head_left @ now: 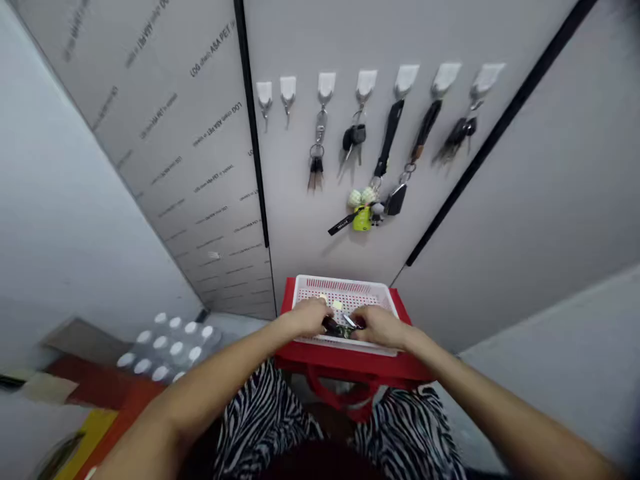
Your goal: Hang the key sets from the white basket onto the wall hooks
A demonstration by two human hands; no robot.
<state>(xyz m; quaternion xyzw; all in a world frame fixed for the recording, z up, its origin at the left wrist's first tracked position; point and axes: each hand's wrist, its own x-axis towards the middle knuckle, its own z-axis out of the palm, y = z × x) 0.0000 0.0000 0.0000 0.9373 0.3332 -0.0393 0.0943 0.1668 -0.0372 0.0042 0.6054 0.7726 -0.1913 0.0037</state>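
Note:
A white plastic basket (345, 287) rests on a red bag (345, 360) in front of me. Both my hands reach down into it. My left hand (311, 316) has its fingers curled at a dark bundle that looks like keys (336, 328). My right hand (376, 325) is closed at the other end of the bundle, beside a shiny metal piece (350, 321). My fingers partly cover the bundle, and its details are blurred. Small pale yellow pieces (337, 305) lie on the perforated basket floor.
Ahead, a row of white hooks (367, 81) is stuck on a grey cabinet door; several hold key sets (316, 163) and straps (389, 137). A lime-green charm (361, 217) dangles there. White-capped bottles (175, 348) stand at left on the floor.

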